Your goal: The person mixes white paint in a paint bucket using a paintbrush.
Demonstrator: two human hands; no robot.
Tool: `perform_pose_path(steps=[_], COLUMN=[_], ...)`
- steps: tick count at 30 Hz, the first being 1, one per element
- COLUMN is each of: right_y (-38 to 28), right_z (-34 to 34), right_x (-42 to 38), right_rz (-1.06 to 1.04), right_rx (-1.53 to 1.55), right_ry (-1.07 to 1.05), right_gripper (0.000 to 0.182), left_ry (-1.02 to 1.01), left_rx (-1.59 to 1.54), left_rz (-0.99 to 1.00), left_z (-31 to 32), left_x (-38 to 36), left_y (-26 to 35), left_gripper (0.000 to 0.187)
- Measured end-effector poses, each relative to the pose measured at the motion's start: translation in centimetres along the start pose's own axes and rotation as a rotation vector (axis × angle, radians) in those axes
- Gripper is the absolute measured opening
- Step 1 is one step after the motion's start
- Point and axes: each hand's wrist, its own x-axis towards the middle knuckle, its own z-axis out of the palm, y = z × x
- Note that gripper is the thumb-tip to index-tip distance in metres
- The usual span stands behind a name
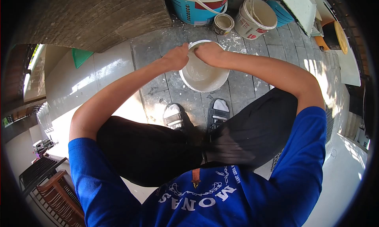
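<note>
A white bucket (205,79) with a pale, whitish inside stands on the grey paved floor in front of my feet. My left hand (177,58) is at the bucket's upper left rim, its fingers curled closed. My right hand (210,54) reaches over the far rim, fingers bent down and inward. The two hands are close together but apart. What either hand grips, if anything, is too small or hidden to make out.
Beyond the bucket stand a large blue paint bucket (193,11), a small can (223,24) and a white pail (254,21) with a stick in it. A stone ledge (118,17) lies upper left. My sandalled feet (219,110) are close to the bucket.
</note>
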Motion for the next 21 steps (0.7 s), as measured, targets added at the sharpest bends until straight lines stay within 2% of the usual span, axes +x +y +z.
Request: perform_pose_path(steps=[2,5,8,11,14,17,21], right_y=[-0.9,-0.9,-0.5,-0.8,-1.2,-1.2,-1.0], right_z=[0.1,3.0,1.2,0.1,2.5,3.3,2.5], right_x=[0.1,0.0,-0.1,0.0,0.2,-0.3,-0.1], right_rz=[0.057,-0.121,-0.209,-0.034,0.116,-0.21,-0.017], right_rx=[0.021,0.045,0.002,-0.032,0.126,-0.026,0.036], right_ry=[0.035,0.074,-0.046,0.063,0.114,0.053,0.08], right_gripper=[0.019,0.019,0.019,0.017,0.017,0.019,0.018], left_ry=[-0.007,0.019,0.043,0.014,0.011,0.041,0.017], left_rx=[0.006,0.003,0.009,-0.014,0.003,0.024,0.018], left_rz=[-0.006,0.003,0.011,-0.004,0.003,0.043,0.049], left_z=[-0.1,0.3,0.4,0.2,0.1,0.5,0.4], left_x=[0.1,0.4,-0.1,-0.3,-0.3,0.0,-0.3], left_y=[0.1,-0.3,-0.6,0.0,0.5,0.3,0.6], left_gripper=[0.04,0.038,0.036,0.035,0.035,0.036,0.036])
